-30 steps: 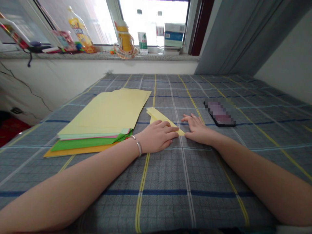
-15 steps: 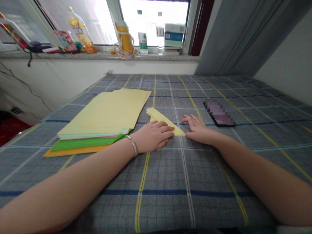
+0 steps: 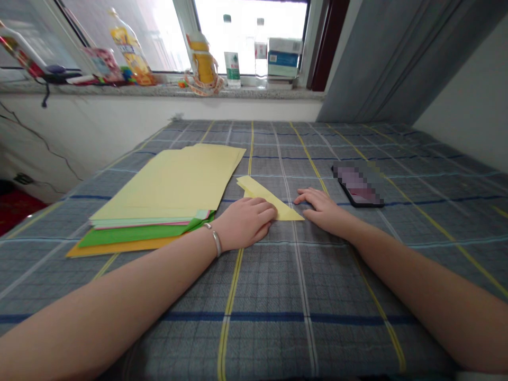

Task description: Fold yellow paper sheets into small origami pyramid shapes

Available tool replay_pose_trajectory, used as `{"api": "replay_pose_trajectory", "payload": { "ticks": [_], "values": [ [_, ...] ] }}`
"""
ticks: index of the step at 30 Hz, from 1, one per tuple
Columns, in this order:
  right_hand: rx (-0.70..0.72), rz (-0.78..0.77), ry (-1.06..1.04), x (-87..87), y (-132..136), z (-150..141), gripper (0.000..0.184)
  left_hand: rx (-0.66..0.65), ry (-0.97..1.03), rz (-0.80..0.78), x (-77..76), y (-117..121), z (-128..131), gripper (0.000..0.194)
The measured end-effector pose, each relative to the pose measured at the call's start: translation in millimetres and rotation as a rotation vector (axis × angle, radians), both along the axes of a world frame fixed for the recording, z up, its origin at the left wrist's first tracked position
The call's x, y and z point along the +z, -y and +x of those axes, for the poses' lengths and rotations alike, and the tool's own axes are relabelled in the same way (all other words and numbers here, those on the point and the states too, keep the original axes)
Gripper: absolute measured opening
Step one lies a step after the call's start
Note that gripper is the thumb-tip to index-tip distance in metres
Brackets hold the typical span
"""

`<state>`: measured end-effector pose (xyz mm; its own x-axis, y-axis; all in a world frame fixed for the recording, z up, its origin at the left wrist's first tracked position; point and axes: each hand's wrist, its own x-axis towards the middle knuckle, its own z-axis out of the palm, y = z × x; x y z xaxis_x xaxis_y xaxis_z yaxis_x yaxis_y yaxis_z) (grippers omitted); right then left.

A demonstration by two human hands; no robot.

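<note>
A narrow folded sheet of yellow paper (image 3: 288, 212) lies on the plaid cloth, its pointed end to the right and its upper end at the left. My left hand (image 3: 250, 222) rests over the paper's middle, fingers together and bent down onto it, hiding part of it. A silver bangle is on that wrist. My right hand (image 3: 323, 210) lies just right of the paper's tip, apart from it, with loosely curved fingers spread and nothing in them.
A stack of coloured paper (image 3: 170, 180), yellow on top with green and orange below, lies to the left. A phone (image 3: 359, 185) lies at the right, its screen blurred out. Bottles (image 3: 233, 58) and boxes (image 3: 283, 58) stand on the windowsill (image 3: 159, 91).
My left hand has drawn slightly left, its fingers now more bent, showing more of the paper. My right hand has come off the paper's tip.
</note>
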<state>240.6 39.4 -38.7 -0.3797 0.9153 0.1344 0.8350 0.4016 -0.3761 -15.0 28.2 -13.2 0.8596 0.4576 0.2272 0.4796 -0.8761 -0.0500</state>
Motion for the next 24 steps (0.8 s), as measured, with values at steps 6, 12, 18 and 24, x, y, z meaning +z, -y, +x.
{"api": "replay_pose_trajectory", "payload": {
  "ticks": [6,12,18,24],
  "values": [
    [0.017,0.075,-0.003,1.8,8,-11,0.032,0.127,0.073,-0.028,-5.8,-4,2,0.033],
    [0.056,0.107,0.002,0.1,9,-22,0.029,0.2,0.036,-0.055,-12.8,-9,2,0.044],
    [0.035,0.094,-0.035,-3.0,8,-23,0.019,0.348,0.008,-0.03,-14.2,-8,4,0.048],
    [0.05,0.064,-0.084,-3.5,5,-21,0.02,0.502,0.022,0.0,-15.5,-7,5,0.05]
  ]
}}
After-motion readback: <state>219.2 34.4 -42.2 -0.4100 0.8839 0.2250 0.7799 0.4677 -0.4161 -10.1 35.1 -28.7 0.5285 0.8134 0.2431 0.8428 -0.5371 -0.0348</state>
